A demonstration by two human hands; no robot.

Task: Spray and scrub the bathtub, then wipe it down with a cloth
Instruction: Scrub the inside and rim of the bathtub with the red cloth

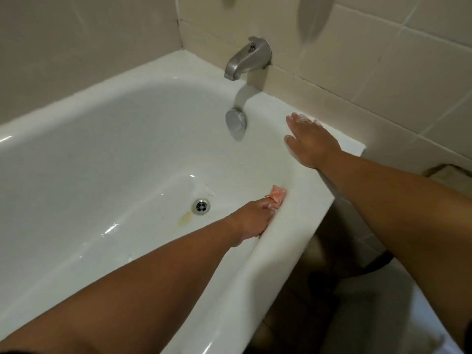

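Braced with straight fingers on the slick right rim of the bathtub [293, 226], the right hand [309, 141] could slip while the left hand [255, 218], clamped on the cloth [278, 196], scrubs.

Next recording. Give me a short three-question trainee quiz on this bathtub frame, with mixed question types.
1. True or false: the right hand lies flat on the bathtub rim, fingers straight.
2. Multiple choice: the left hand holds the pink cloth against A) the faucet, B) the tub's inner wall, C) the overflow plate.
3. Fill in: the yellowish stain lies beside the ____.
Key: 1 true; 2 B; 3 drain.
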